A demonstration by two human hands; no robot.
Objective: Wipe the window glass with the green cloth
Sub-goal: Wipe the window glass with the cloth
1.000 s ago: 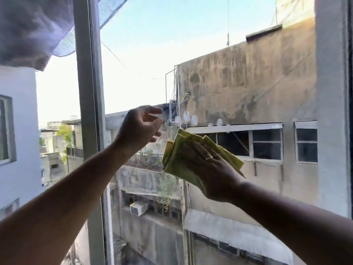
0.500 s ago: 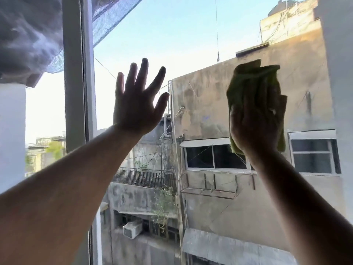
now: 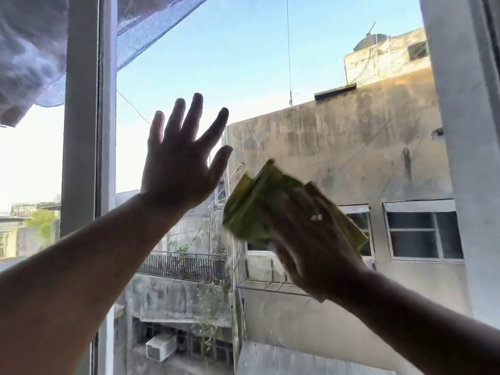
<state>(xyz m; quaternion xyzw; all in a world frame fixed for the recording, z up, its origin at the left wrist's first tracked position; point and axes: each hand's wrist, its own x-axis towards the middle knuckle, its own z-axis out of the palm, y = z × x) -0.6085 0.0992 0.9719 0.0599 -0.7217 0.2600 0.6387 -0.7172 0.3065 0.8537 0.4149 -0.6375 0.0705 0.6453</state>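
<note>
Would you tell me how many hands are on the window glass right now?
2: the left hand spread open beside the frame, the right hand lower right, pressing the green cloth.

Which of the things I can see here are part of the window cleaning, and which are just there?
Part of the job: green cloth, right hand pressing it, left hand spread open, window glass.

Just there: window frame, netting, building outside.

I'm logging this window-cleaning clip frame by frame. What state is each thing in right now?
Left hand: open, fingers spread, raised flat toward the glass, holding nothing.
Right hand: palm pressed on the cloth, motion-blurred.
Green cloth: folded, held against the glass under the right hand.
Window glass: closed pane, clear enough to see buildings outside.
</note>
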